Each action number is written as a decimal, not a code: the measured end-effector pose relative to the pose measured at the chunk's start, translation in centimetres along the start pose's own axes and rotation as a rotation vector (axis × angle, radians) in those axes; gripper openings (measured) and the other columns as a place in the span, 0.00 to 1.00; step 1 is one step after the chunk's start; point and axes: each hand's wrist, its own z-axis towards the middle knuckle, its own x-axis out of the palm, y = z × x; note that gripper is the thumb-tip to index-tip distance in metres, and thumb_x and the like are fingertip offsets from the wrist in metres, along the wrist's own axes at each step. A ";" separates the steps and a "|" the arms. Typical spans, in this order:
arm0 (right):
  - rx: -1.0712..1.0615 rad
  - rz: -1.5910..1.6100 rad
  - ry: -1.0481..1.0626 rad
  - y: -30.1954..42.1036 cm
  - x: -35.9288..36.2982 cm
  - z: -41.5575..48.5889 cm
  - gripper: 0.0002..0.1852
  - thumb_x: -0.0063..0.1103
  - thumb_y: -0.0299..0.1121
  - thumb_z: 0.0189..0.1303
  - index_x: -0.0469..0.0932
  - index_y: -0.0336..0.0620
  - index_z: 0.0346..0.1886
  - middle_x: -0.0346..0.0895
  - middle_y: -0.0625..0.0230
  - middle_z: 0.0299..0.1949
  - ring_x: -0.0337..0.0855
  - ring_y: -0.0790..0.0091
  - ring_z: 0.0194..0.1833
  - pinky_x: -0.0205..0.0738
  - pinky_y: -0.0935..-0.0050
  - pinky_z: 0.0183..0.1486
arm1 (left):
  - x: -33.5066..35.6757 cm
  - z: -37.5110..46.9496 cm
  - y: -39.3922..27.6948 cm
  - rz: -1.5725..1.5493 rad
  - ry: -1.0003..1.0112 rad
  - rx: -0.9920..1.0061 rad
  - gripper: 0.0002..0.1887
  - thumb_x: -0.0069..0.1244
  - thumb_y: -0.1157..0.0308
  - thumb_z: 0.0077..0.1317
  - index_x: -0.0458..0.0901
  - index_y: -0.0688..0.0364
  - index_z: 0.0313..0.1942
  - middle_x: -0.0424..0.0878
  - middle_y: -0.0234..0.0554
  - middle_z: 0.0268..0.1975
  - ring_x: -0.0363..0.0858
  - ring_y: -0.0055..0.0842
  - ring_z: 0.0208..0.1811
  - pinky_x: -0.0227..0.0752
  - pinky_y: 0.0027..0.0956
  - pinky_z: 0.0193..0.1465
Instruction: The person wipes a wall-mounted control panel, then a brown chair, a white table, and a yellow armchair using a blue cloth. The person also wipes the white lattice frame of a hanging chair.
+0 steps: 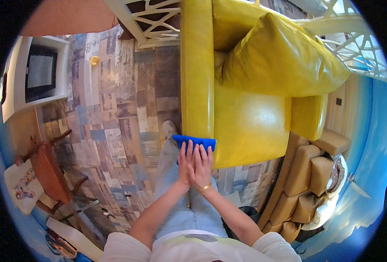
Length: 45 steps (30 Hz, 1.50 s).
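A folded blue cloth lies over the front end of the yellow leather armchair's armrest. My left hand and my right hand are side by side, partly overlapping at the palms. Fingers of both rest flat on the cloth, pressing against it; what lies beneath the fingers is hidden. A gold-coloured bracelet circles the right wrist. The seat of the armchair spreads to the right of the cloth, and a large yellow cushion leans in its back corner.
Patchwork wood-look floor extends left of the armchair, with a small yellowish object on it. A brown chair stands at the left. At the lower right is a tan sofa with cushions. White lattice panels rise beyond.
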 end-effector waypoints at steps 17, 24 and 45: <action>0.224 -0.183 -0.066 -2.5 -0.2 15.0 0.43 0.49 0.60 0.57 0.59 0.32 0.64 0.57 0.48 0.65 0.51 0.48 0.68 0.41 0.48 0.69 | -0.5 12.8 -0.9 0.129 -0.129 0.266 0.32 0.43 0.61 0.64 0.54 0.61 0.66 0.51 0.48 0.70 0.45 0.45 0.72 0.39 0.47 0.71; 0.267 0.038 -0.159 -2.4 0.2 3.8 0.38 0.55 0.50 0.58 0.58 0.33 0.65 0.55 0.46 0.65 0.50 0.44 0.68 0.46 0.52 0.68 | -3.1 0.3 -0.1 -0.436 0.009 0.063 0.22 0.39 0.69 0.64 0.65 0.66 0.58 0.65 0.53 0.62 0.61 0.45 0.64 0.51 0.44 0.67; 0.322 -0.036 -0.390 -4.5 2.5 17.0 0.30 0.50 0.44 0.61 0.63 0.33 0.61 0.65 0.50 0.60 0.63 0.50 0.63 0.56 0.57 0.65 | -3.1 20.6 -0.6 -0.083 -0.212 0.361 0.18 0.36 0.63 0.68 0.73 0.62 0.53 0.70 0.48 0.60 0.60 0.42 0.66 0.47 0.45 0.68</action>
